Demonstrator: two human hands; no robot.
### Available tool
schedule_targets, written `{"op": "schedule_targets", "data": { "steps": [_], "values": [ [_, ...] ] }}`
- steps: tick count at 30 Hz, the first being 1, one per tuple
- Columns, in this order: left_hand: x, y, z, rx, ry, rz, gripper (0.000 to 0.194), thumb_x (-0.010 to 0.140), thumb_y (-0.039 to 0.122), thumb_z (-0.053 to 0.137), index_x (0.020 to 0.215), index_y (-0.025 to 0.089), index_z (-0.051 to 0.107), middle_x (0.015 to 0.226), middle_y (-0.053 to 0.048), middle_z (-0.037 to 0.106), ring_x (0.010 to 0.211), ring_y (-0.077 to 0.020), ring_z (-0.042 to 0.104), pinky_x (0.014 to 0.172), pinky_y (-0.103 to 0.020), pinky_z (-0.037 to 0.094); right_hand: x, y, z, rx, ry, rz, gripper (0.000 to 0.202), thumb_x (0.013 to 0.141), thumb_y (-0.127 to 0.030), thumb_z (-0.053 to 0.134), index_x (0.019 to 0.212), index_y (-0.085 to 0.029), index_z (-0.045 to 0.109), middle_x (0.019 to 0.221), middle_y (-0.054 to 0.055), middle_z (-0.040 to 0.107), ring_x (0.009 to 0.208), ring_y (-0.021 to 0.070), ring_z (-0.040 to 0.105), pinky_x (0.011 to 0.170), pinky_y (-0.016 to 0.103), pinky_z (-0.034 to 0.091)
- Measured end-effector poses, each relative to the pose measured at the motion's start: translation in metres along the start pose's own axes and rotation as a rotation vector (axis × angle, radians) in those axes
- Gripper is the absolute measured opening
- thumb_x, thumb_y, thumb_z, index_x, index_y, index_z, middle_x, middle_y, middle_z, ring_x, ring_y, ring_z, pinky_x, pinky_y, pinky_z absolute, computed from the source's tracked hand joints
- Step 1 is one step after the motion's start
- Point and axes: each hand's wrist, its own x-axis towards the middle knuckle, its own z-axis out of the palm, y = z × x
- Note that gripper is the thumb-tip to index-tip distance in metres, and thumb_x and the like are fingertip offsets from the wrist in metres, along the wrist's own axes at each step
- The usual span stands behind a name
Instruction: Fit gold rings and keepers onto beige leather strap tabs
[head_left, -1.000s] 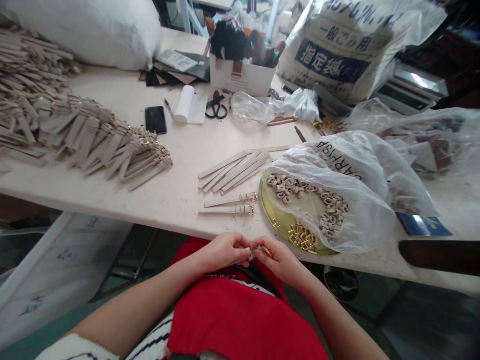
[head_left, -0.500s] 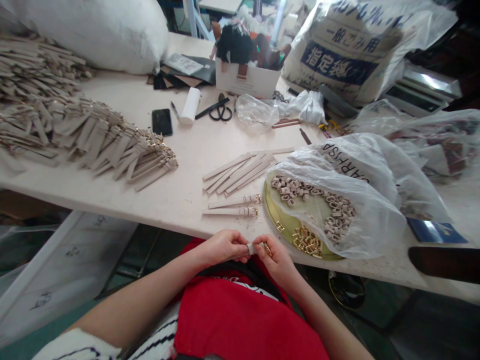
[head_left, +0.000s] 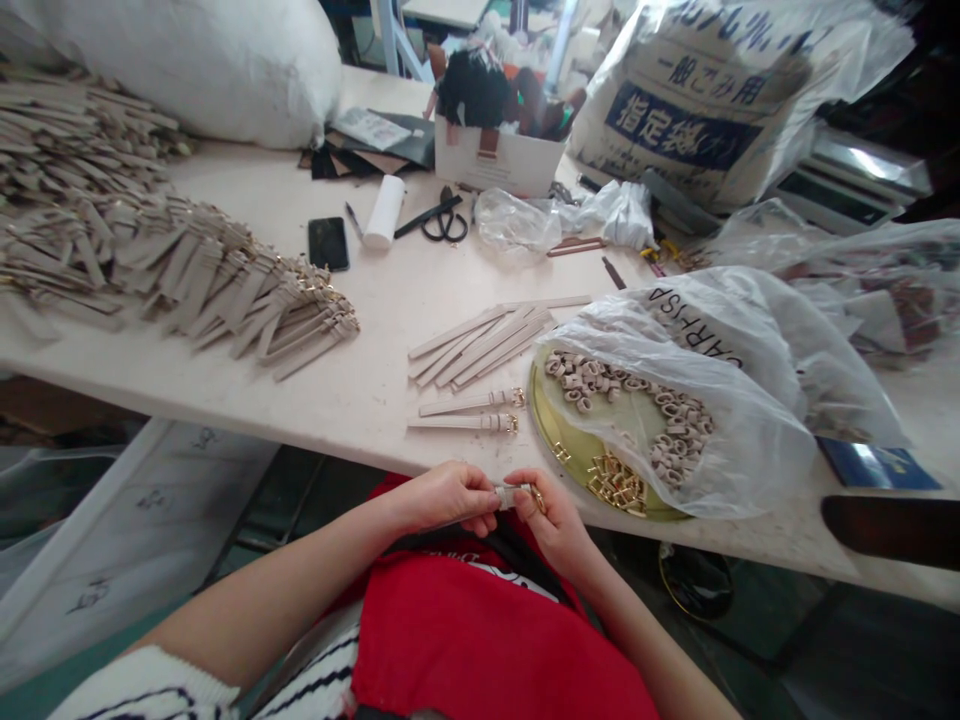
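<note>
Between my two hands, just off the table's front edge, is a beige strap with a gold buckle at its right end. My left hand pinches the strap, its fingers closed and hiding most of its length. My right hand is closed on the buckle end. Beyond my hands lie two finished-looking straps with buckles, and behind them a fan of plain beige strips. To the right, a yellow-green round tray bears beige loops and a heap of gold buckles.
A plastic bag partly covers the tray. A large heap of buckled straps fills the table's left. Farther back are a phone, a white roll, black scissors, a filled white box and a big printed sack.
My fingers have shifted slightly on the strap, and more of its band shows between my hands. The whole view has moved a little; the table items stay put.
</note>
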Motion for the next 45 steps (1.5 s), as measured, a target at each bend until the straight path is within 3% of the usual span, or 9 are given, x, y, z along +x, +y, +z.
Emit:
{"op": "schedule_targets", "data": {
  "steps": [9, 20, 25, 29, 32, 38, 42, 45],
  "values": [
    [-0.002, -0.001, 0.002, 0.068, 0.043, 0.024, 0.043, 0.066, 0.055, 0.059, 0.071, 0.013, 0.055, 0.057, 0.001, 0.061, 0.054, -0.0109, 0.058, 0.057, -0.023, 0.045, 0.001, -0.004, -0.003, -0.221, -0.016, -0.097, 0.025, 0.089, -0.035, 0.036, 0.098, -0.018, 0.051, 0.077, 0.003, 0.058, 0.067, 0.0152, 0.053, 0.062, 0.027, 0.04],
    [-0.005, 0.007, 0.006, 0.075, 0.023, 0.023, 0.038, 0.069, 0.051, 0.057, 0.07, 0.013, 0.056, 0.058, 0.0, 0.06, 0.055, -0.0107, 0.058, 0.059, -0.023, 0.045, 0.001, -0.009, -0.009, -0.178, -0.072, -0.126, 0.024, 0.089, -0.033, 0.037, 0.101, -0.018, 0.051, 0.088, 0.005, 0.06, 0.08, 0.0161, 0.056, 0.071, 0.027, 0.043],
    [-0.001, 0.006, 0.007, 0.135, 0.029, 0.06, 0.047, 0.069, 0.059, 0.052, 0.071, 0.013, 0.056, 0.058, -0.001, 0.06, 0.055, -0.0106, 0.056, 0.057, -0.022, 0.044, 0.003, -0.003, 0.003, -0.06, -0.023, -0.05, 0.027, 0.089, -0.037, 0.037, 0.102, -0.017, 0.051, 0.07, 0.001, 0.055, 0.063, 0.0133, 0.051, 0.058, 0.025, 0.041],
    [-0.003, 0.01, 0.002, 0.283, 0.066, 0.103, 0.046, 0.072, 0.059, 0.048, 0.074, 0.014, 0.057, 0.059, 0.001, 0.058, 0.046, -0.0074, 0.048, 0.046, -0.019, 0.035, 0.006, 0.0, 0.004, 0.072, 0.003, 0.02, 0.036, 0.091, -0.04, 0.031, 0.114, -0.016, 0.046, 0.061, -0.002, 0.046, 0.054, 0.0119, 0.045, 0.051, 0.024, 0.038],
    [-0.008, 0.017, 0.0, 0.425, 0.11, 0.141, 0.041, 0.074, 0.054, 0.046, 0.073, 0.014, 0.057, 0.058, 0.002, 0.058, 0.043, -0.0072, 0.045, 0.044, -0.019, 0.032, 0.008, -0.004, -0.002, 0.027, 0.067, 0.005, 0.036, 0.09, -0.039, 0.032, 0.116, -0.017, 0.044, 0.062, -0.002, 0.045, 0.055, 0.0125, 0.045, 0.053, 0.024, 0.038],
    [-0.008, 0.03, 0.004, 0.601, 0.138, 0.261, 0.033, 0.082, 0.04, 0.039, 0.071, 0.015, 0.057, 0.058, 0.0, 0.059, 0.052, -0.0105, 0.054, 0.051, -0.019, 0.037, 0.016, -0.011, -0.001, -0.048, 0.09, -0.079, 0.033, 0.091, -0.038, 0.031, 0.111, -0.017, 0.047, 0.063, -0.002, 0.045, 0.057, 0.0125, 0.046, 0.055, 0.025, 0.038],
    [0.005, 0.043, -0.015, 0.932, 0.324, 0.379, 0.031, 0.083, 0.041, 0.04, 0.077, 0.017, 0.06, 0.071, -0.003, 0.063, 0.067, -0.0155, 0.058, 0.061, -0.022, 0.039, 0.04, -0.011, -0.003, 0.004, 0.194, -0.029, 0.044, 0.09, -0.042, 0.029, 0.119, -0.012, 0.041, 0.056, -0.004, 0.047, 0.051, 0.0121, 0.046, 0.052, 0.024, 0.038],
    [0.015, 0.051, -0.036, 1.176, 0.534, 0.437, 0.03, 0.079, 0.038, 0.052, 0.099, 0.017, 0.057, 0.097, -0.009, 0.062, 0.091, -0.0218, 0.056, 0.078, -0.028, 0.04, 0.054, -0.008, -0.008, -0.062, 0.312, 0.014, 0.056, 0.088, -0.043, 0.034, 0.13, -0.007, 0.028, 0.056, -0.003, 0.051, 0.05, 0.0131, 0.048, 0.052, 0.024, 0.038]
  ]
}}
